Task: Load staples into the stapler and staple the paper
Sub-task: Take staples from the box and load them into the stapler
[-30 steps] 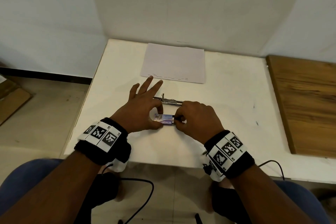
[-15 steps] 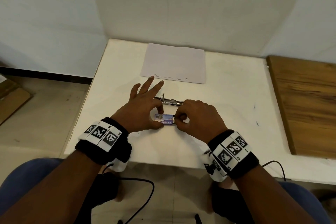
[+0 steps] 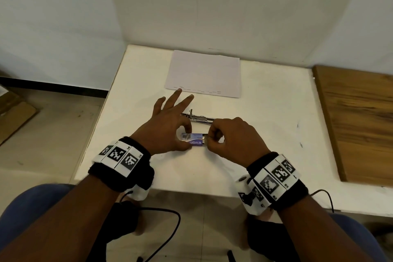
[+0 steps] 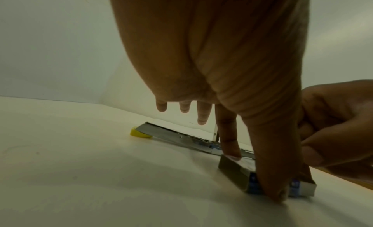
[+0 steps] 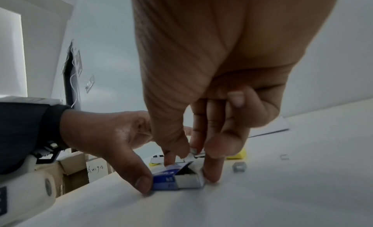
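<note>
Head view: near the front edge of the white table (image 3: 276, 134), a small blue-and-white cardboard staple box (image 3: 192, 139) is laid with its long axis running left to right. It is pinned from the left by the left hand (image 3: 168, 125), pinched between thumb and index finger while the other three fingers are fanned out straight. The box's opened right end is faced by the right hand (image 3: 231, 138), whose fingers are curled in, thumb and index tips at the raised flap, the middle fingertip set on the table beside it; whether a strip of staples is held there cannot be told. Just behind the box, parallel to it, the opened metal stapler with a yellow end (image 4: 175, 136) is laid flat. Farther back, toward the rear edge, the white sheet of paper (image 3: 204, 72) is left untouched. The right hand is judged nearer to the staples.
</note>
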